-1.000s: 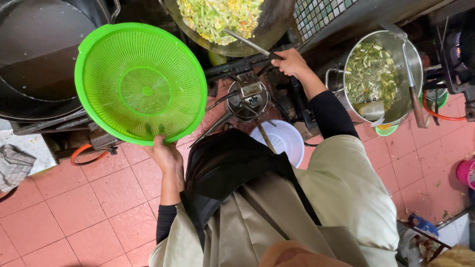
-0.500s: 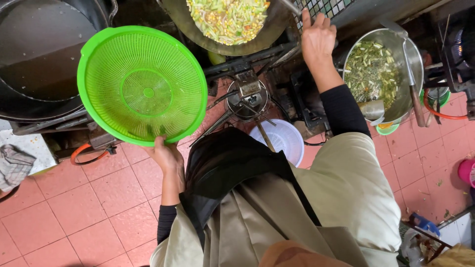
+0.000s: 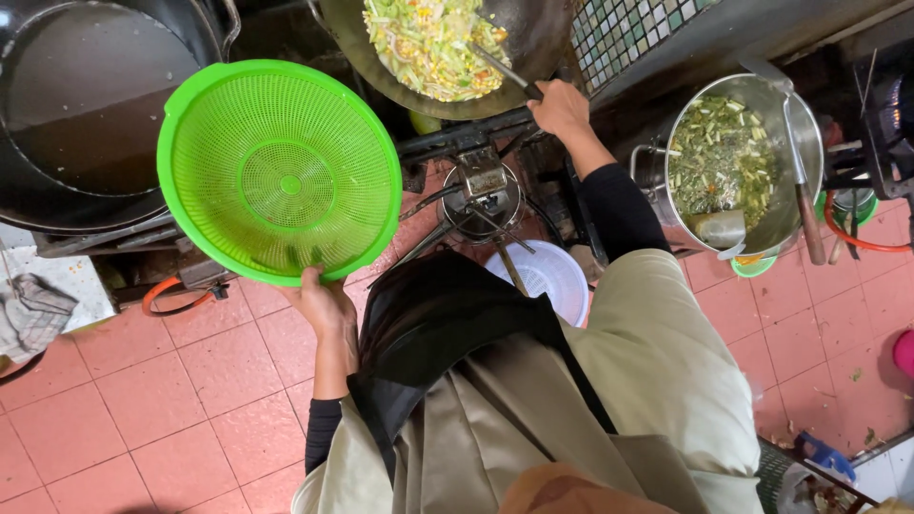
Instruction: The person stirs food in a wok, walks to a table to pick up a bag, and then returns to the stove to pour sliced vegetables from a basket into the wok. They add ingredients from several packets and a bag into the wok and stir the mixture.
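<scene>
Left hand (image 3: 324, 303): you are gripping the green colander (image 3: 278, 171) by its near rim, bowl extending away above the floor | Right hand (image 3: 560, 107): you are clenching the spatula (image 3: 503, 70) handle, blade lying in the wok (image 3: 438, 57) of vegetables.

The colander (image 3: 279, 171) is held between the big pot (image 3: 90, 105) on the left and the wok (image 3: 447, 48) ahead. A pot of vegetables (image 3: 738, 162) stands at the right, and a bucket (image 3: 543, 276) is on the floor below the burner (image 3: 481, 195).
</scene>
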